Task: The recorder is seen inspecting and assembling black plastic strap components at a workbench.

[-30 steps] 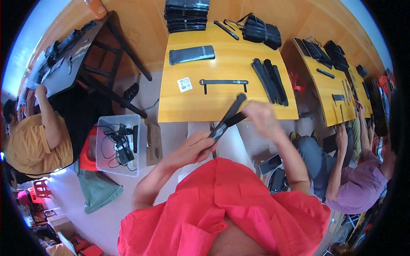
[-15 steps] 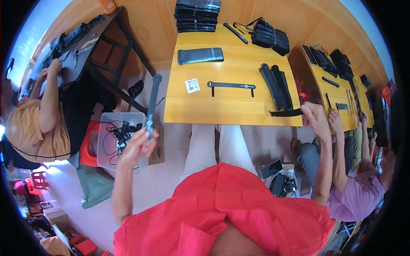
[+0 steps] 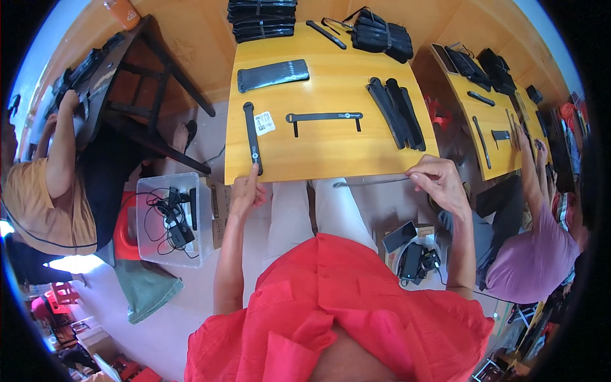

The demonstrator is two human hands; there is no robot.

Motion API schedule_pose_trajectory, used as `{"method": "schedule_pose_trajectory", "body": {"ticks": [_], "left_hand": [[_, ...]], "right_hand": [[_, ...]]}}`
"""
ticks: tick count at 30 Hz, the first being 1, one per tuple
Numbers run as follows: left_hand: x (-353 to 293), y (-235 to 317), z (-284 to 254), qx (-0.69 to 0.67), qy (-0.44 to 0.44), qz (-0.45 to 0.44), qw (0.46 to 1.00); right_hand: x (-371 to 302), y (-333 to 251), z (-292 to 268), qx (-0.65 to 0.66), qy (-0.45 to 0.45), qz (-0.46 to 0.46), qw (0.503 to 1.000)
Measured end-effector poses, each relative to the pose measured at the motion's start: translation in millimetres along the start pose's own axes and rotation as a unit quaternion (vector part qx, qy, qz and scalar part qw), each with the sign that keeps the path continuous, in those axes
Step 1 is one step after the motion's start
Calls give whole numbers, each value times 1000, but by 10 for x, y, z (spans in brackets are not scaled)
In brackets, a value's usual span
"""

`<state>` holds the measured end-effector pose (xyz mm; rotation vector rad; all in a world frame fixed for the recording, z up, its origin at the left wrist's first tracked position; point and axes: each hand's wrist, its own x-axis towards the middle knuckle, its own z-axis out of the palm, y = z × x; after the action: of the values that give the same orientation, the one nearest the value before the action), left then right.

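A black strap (image 3: 252,137) with a ringed upper end lies upright along the left side of the yellow table (image 3: 331,159). My left hand (image 3: 247,196) is at its lower end, index finger stretched onto it and the other fingers loosely bent. Beyond the front edge, my right hand (image 3: 440,181) pinches one end of a second thin black strap (image 3: 372,183), which shows edge-on and reaches leftward. Between the hands, farther in, a third black strap (image 3: 324,117) lies crosswise with two short tabs pointing toward me. Beside the left strap is a white printed label (image 3: 264,123).
Several black straps (image 3: 396,114) lie together at the table's right. A flat black pack (image 3: 272,75) and bundled black stacks (image 3: 382,39) are farther back. A clear bin of cables (image 3: 170,219) stands on the floor at left. Co-workers sit on both sides.
My left hand has come right to the table, and the strap it held in the air now lies there. My right hand has swung its strap out past the front edge. The view has shifted.
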<state>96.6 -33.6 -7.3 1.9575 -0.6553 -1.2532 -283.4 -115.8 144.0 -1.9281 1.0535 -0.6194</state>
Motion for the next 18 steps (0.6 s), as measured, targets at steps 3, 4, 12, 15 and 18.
{"method": "schedule_pose_trajectory", "body": {"ticks": [3,4,12,15,18], "left_hand": [[-117,169,-82,112,30,5,993],[-185,247,-116,173,39,11,984],[-778,887,556,78,-173,452,871],[-731,837,610,-33,-408,253,877],[-596,838,454,-6,-381,144,913]], "right_hand": [[-6,75,-11,-8,-7,7,1000],[9,76,21,-5,-8,7,1000],[350,-335,785,107,-111,-126,980],[432,-225,777,107,-50,-96,988],[447,123,712,221,16,-1,975]]}}
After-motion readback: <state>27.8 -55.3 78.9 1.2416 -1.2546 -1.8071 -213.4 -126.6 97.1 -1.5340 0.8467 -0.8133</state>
